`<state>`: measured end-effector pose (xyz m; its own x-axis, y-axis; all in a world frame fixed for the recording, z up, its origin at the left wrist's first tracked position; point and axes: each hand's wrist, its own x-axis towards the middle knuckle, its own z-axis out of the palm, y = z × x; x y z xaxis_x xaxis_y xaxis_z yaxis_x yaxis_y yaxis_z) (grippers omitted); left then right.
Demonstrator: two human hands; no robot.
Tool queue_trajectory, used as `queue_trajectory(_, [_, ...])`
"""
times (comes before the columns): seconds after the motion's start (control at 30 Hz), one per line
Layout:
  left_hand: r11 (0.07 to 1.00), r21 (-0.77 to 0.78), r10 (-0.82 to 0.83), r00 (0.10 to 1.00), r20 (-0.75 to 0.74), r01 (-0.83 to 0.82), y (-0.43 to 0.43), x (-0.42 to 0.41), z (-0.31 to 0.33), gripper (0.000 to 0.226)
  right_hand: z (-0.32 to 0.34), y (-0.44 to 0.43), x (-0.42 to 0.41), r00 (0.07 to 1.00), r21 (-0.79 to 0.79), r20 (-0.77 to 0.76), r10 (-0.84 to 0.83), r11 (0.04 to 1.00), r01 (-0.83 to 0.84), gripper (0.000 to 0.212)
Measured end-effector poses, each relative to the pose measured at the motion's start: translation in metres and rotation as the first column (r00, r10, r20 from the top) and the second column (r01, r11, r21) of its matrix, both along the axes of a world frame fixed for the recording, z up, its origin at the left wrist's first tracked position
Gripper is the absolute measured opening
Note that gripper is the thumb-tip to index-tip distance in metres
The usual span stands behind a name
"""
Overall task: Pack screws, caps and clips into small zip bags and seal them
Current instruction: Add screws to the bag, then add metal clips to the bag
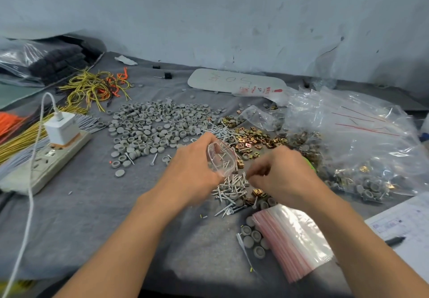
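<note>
The left hand (192, 170) grips a small zip bag (220, 158) by its mouth, holding it open just above the far edge of the screw pile (232, 188); a few screws lie inside. The right hand (283, 172) hovers right of the pile, fingertips curled together, but whether they pinch anything cannot be told. Brass clips (250, 137) lie just beyond the pile, grey caps (151, 125) beyond and left of it. A stack of empty zip bags (292, 239) lies nearer than the pile, to its right. A power strip (46, 160) sits well left of it.
</note>
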<state>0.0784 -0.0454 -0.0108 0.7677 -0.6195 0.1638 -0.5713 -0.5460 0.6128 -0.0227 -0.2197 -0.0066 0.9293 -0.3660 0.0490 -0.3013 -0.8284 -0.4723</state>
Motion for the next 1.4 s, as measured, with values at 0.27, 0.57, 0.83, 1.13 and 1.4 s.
queue_trajectory(0.27, [1.000,-0.003,0.012,1.000,0.014,-0.012,-0.002,-0.002,-0.001,0.032,-0.013,0.013,-0.004,0.964,-0.112,-0.255,0.068,0.989,-0.100,0.004])
queue_trajectory(0.57, [1.000,0.020,0.010,1.000,0.016,-0.010,-0.005,-0.002,-0.001,0.031,-0.008,-0.004,-0.010,0.998,0.329,0.012,-0.067,0.942,0.059,0.015])
queue_trajectory(0.83, [1.000,0.018,0.003,1.000,0.019,-0.003,-0.008,-0.005,-0.001,0.036,-0.007,-0.017,-0.009,0.980,0.370,0.074,-0.185,0.917,0.145,0.026])
queue_trajectory(1.13, [1.000,0.001,0.015,1.000,0.018,-0.015,-0.007,0.000,-0.003,0.034,-0.009,-0.014,0.021,0.971,-0.209,-0.070,-0.228,0.955,0.209,0.019])
queue_trajectory(1.4, [0.999,-0.022,0.035,0.999,0.030,-0.034,0.004,0.009,-0.003,0.032,-0.018,-0.011,0.048,0.946,-0.542,-0.108,-0.305,0.816,0.201,0.012])
